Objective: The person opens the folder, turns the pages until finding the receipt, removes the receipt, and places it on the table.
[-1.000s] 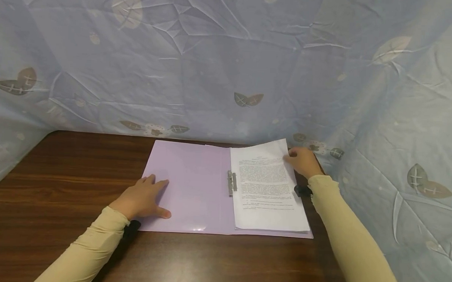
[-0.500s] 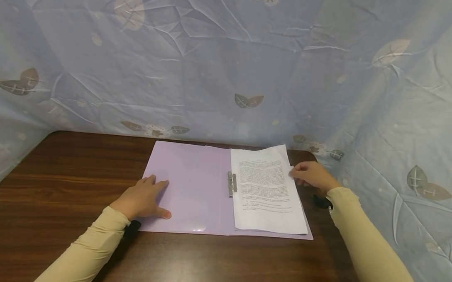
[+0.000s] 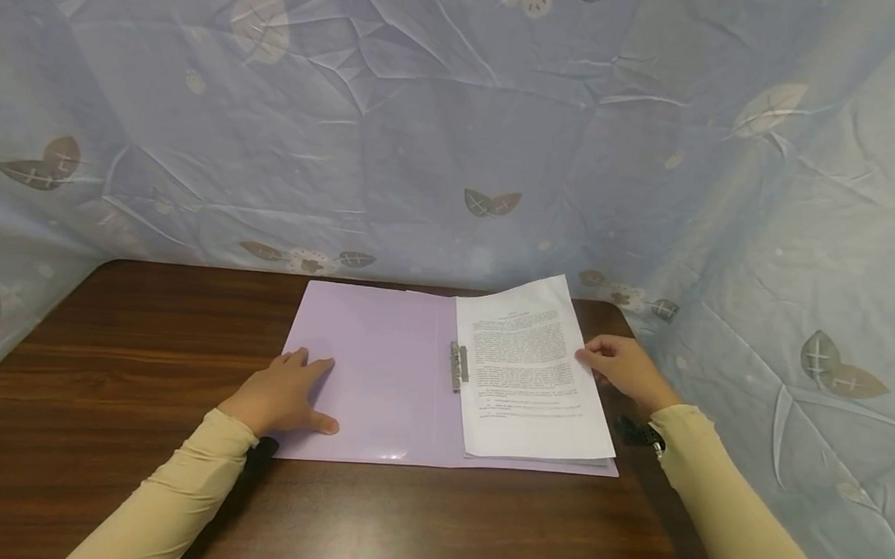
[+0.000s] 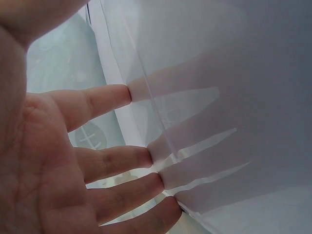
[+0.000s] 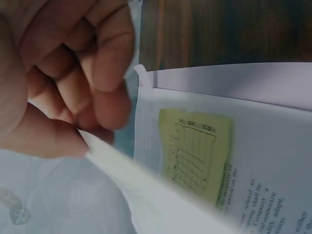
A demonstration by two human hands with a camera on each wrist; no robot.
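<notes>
"So, what hems you in?"

"Wrinkled, leaf-printed cloth (image 3: 424,106) at 12 and 3 o'clock, behind my dark wooden table (image 3: 104,366)."

"And on it?"

"1 purple folder (image 3: 374,351), spread flat, its bare cover toward 9 o'clock."

"Where's the printed page (image 3: 528,389)?"

"On the folder's 3 o'clock half, long axis running roughly 12 to 6, its 1 o'clock corner raised."

"Which hand is nearer?"

"My right hand (image 3: 622,369), of the 2: thumb and fingers pinch the page's 3 o'clock edge, so the paper stretches away toward 9. My left hand (image 3: 276,397) lies on the cover, fingers spread, gripping nothing."

"Anything smaller?"

"Under the lifted edge, my right wrist view shows 1 yellow note (image 5: 197,153) on the sheet below (image 5: 273,131). At the page's 9 o'clock edge sits a metal clip (image 3: 457,367), opposite my pinch, which I'd judge matters most; whether it grips the paper, I can't tell."
</notes>
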